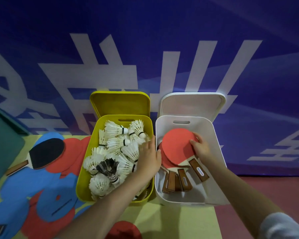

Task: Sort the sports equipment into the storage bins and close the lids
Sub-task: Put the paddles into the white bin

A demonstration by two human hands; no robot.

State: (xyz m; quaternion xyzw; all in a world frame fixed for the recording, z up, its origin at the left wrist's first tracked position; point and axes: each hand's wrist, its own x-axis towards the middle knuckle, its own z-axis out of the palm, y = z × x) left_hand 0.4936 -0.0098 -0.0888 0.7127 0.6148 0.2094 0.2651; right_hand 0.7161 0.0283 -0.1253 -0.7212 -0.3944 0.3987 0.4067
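Yellow bin (pixel 86 169), left of centre, heaped with white shuttlecocks (pixel 114 145) and one dark-feathered shuttlecock (pixel 109 167); yellow lid (pixel 119 104) propped upright behind it against the blue banner (pixel 179 40). White bin (pixel 217 152) just to the right, touching or nearly touching the yellow one, holding a fanned stack of red paddles (pixel 174 145), handles pointing near; white lid (pixel 193 104) likewise upright at the far side. Left hand (pixel 149 157) laid on the shuttlecocks at the yellow bin's right wall, fingers straight and close together, gripping nothing visible. Right hand (pixel 199 147) on the right edge of the topmost red paddle, fingers curled over the rim, thumb on the face. Black-faced paddle (pixel 45 152) lying outside both bins on the patterned mat (pixel 41 195), well to the left. Step in hand, as judged: settling the top paddle into the white bin while pressing the shuttlecocks down. Next move: release of the paddle, a reach left for the loose black-faced paddle, transfer to the white bin, then both lids swung down; heaped feathers likely to resist the yellow lid.
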